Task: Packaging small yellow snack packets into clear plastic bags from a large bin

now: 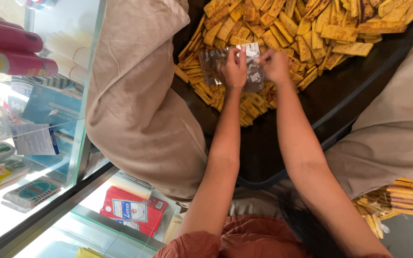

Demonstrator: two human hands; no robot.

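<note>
— Where did the bag [237, 66] lie when the shutter fell?

— Straight ahead of the person, at the reach of both arms, held just above the near edge of the heap of fried chips [283, 33] on the dark tray [340, 95]. It was a small clear plastic bag, crumpled, its long axis running across the view from one hand to the other.

— And the hands?

— Both were closed on it. The left hand [234, 67] pinched the bag's middle and upper edge, fingers curled narrow; the right hand [276, 66] gripped its right side, knuckles up. The two hands sat near each other, level, with only the plastic between them.

— Which hand was nearer the chips?

— Neither by much. Both hovered over the heap, the right hand slightly closer to its thick middle, the left over its thinner near-left margin.

— Anything alongside?

— Beige cloth [135, 95] flanked the tray on both sides, and a glass case [48, 143] of packaged goods stood well off to the left.
</note>
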